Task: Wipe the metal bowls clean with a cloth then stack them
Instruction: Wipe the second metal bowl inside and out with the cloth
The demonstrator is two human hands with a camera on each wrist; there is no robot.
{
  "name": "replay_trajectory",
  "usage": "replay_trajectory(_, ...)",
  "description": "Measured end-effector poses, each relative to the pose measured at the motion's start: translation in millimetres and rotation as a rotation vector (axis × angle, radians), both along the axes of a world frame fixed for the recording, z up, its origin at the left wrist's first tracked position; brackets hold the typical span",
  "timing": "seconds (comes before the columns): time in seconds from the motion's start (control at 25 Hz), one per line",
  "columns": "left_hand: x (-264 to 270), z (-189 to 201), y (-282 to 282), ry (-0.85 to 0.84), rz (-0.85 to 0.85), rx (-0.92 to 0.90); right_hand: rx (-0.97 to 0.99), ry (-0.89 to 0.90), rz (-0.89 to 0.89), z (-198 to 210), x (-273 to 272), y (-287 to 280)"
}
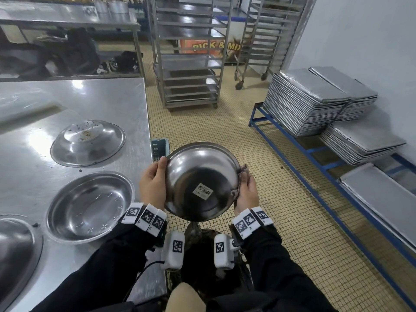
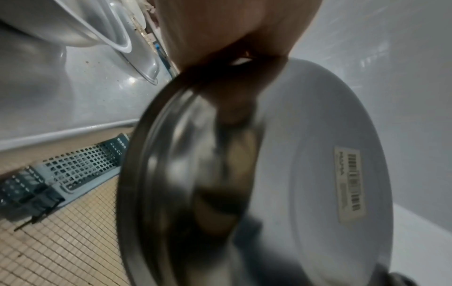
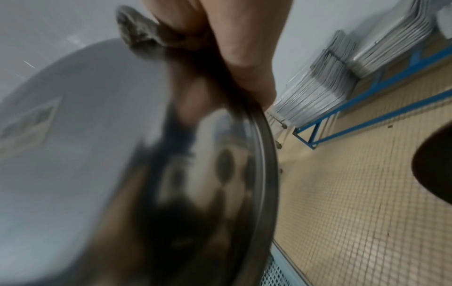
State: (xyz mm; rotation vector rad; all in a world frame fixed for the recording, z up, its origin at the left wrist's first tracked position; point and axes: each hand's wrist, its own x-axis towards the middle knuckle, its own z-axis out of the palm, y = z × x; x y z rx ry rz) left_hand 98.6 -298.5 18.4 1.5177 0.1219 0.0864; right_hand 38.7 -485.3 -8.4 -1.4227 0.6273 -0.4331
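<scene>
- Risk: round shiny steel bowl (image 1: 201, 181) is held only at its rim, off the table edge over the tiled floor (image 1: 281, 221), centre of head view; smooth metal, so a slip prob. means a drop; wiping push from the right side could tip it out of the left grip
- Left hand (image 1: 153, 183): thumb over left rim, fingers curled round behind it, gripping
- Right hand (image 1: 246, 190): fingers pinch the brownish crumpled cloth (image 1: 243, 172) against right rim; cloth looks soiled, may smear rather than clean
- Bowl look: underside faces camera, tilted, w/ white barcode sticker (image 1: 203, 190) on flat base; wiping could peel it; inside not visible
- Lower left of frame: upright steel bowl (image 1: 90, 206) on steel table (image 1: 126, 104); upturned crumb-flecked bowl (image 1: 87, 143) above it, not yet wiped by the look of it
</scene>
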Motion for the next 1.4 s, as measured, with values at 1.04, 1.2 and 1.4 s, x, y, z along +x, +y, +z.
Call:
replay_trajectory(1.04, 4, 10, -32, -0.265, -0.205, 0.541, -1.158, -0.098, 0.065, 21, 15, 33)
replay_trajectory(1.2, 7, 19, -23, -0.218, -0.111, 0.405, -0.610, 0.040, 0.040, 22, 24, -7)
replay_trajectory(1.4, 9, 17, -21, -0.244, -0.067, 0.405, -0.785, -0.081, 0.096, 13, -1, 22)
